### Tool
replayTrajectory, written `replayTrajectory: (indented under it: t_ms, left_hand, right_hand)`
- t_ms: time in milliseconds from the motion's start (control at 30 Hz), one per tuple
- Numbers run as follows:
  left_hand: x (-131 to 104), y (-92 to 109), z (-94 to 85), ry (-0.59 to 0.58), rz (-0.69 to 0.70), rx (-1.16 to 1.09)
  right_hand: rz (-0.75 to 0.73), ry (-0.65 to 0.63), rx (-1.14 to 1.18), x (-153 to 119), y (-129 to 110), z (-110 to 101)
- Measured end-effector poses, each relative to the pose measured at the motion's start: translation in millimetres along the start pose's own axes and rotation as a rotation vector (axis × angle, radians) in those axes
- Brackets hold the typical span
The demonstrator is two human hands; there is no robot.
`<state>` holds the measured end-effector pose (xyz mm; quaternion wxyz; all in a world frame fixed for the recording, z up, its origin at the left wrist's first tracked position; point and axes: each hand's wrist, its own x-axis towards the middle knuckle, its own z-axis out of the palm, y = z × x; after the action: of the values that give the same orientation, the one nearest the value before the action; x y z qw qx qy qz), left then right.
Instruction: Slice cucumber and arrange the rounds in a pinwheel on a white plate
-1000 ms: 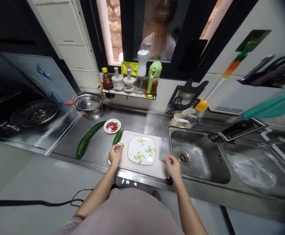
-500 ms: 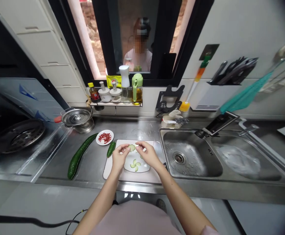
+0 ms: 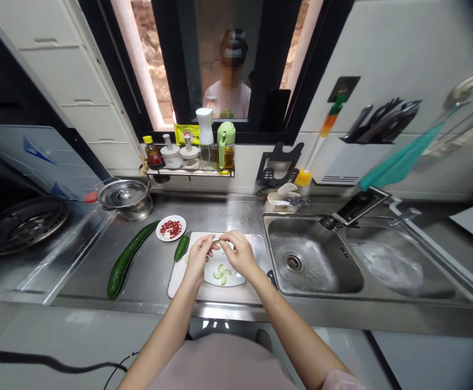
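Both hands meet over the far part of a white plate (image 3: 210, 275), which lies on a pale cutting board (image 3: 179, 279). My left hand (image 3: 199, 254) and my right hand (image 3: 238, 252) pinch a thin green-edged cucumber slice (image 3: 217, 242) between their fingertips. Below them on the plate, several curved cucumber slices (image 3: 222, 274) form a pinwheel. A short cucumber piece (image 3: 182, 247) rests at the board's upper left. Beyond it is a small white dish (image 3: 158, 229) of chopped red bits. A long cucumber (image 3: 129, 262) lies on the steel counter to the left.
A double sink (image 3: 313, 265) is on the right, with a faucet (image 3: 356, 208) over it. At the back left stands a lidded steel pot (image 3: 129, 203). Bottles and jars line a small rack (image 3: 191, 172) under the window.
My hands have come closer together, and the slice between them, seen face-on before, now shows as a thin edge. The whole view has shifted slightly.
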<state>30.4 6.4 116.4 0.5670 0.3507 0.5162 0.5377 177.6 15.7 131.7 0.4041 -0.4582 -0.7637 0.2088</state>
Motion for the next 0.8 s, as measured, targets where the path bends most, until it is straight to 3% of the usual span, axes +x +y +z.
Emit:
replayTrajectory:
  t_ms: [200,500,667,800]
  left_hand:
    - [3.7,7.4,1.4,0.039,-0.014,-0.062]
    - [4.0,14.4,-0.1,0.050,0.082,-0.043]
    - [10.2,7.2,-7.8,0.050,0.075,0.016]
    - [19.8,-10.1,-19.3,0.052,0.041,0.100]
  right_hand:
    - [-0.092,0.022,0.024,-0.1,4.6,2.8]
    - [0.033,0.025,0.130,-0.1,12.6,15.3]
    - [0.085,-0.014,0.161,-1.6,20.4,23.0]
    - [0.142,-0.083,0.153,-5.2,29.7,34.0]
